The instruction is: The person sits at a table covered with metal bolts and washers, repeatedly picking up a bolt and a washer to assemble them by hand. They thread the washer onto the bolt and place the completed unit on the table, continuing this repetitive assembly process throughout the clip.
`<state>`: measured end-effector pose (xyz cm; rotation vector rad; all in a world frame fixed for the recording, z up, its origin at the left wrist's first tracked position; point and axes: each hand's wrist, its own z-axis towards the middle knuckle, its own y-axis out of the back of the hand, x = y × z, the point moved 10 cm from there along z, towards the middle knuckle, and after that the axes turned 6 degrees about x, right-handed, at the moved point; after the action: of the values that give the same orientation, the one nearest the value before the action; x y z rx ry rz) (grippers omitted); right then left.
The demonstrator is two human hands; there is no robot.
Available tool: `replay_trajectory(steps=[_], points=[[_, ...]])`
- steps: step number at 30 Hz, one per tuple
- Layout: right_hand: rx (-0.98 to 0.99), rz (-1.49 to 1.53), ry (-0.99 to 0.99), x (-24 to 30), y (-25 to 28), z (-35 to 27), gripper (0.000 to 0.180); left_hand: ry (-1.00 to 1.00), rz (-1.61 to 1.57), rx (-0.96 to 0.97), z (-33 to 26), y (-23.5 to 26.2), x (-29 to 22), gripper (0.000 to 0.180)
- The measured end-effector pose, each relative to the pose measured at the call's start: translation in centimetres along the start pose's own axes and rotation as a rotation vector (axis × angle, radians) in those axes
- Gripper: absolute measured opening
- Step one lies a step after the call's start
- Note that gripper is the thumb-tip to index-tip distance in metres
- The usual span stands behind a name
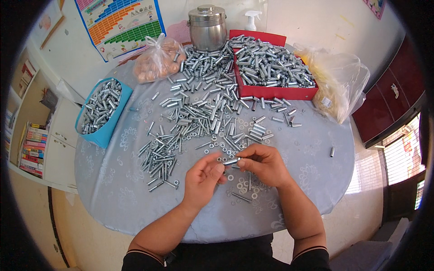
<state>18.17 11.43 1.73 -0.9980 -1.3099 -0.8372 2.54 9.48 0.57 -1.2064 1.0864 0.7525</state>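
Observation:
Between my two hands, over the near middle of the table, is a shiny expansion bolt [231, 161] with a metal sleeve. My left hand [202, 179] holds one end of it between thumb and fingers. At the other end, my right hand [266, 166] pinches it with thumb and forefinger; the fingertips hide a small part there. Washers and nuts [231, 177] lie scattered below and around the hands. A heap of long bare bolts [160, 158] spreads to the left of my left hand. Beyond the hands lie many metal sleeves [221, 106].
A red box [280, 93] heaped with sleeved bolts stands at the back right, beside a clear plastic bag [346, 86]. At the left is a blue container [108, 135] of similar pieces. A tied bag of round brown items [156, 67] and a steel pot [207, 31] stand behind.

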Motion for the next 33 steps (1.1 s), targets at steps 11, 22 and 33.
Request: replay_trajectory(steps=[11,22,33], points=[[-0.01,0.025,-0.002,0.1,0.0,0.0,0.017,0.024,0.066,0.046,-0.1,0.3,0.7,0.027],[-0.007,0.023,0.0,0.1,-0.1,0.0,0.015,-0.072,0.077,-0.01,-0.3,0.5,-0.4,0.023],[0.013,0.008,-0.017,0.2,-0.2,0.0,0.015,-0.05,0.111,-0.023,-0.3,0.9,0.0,0.017]])
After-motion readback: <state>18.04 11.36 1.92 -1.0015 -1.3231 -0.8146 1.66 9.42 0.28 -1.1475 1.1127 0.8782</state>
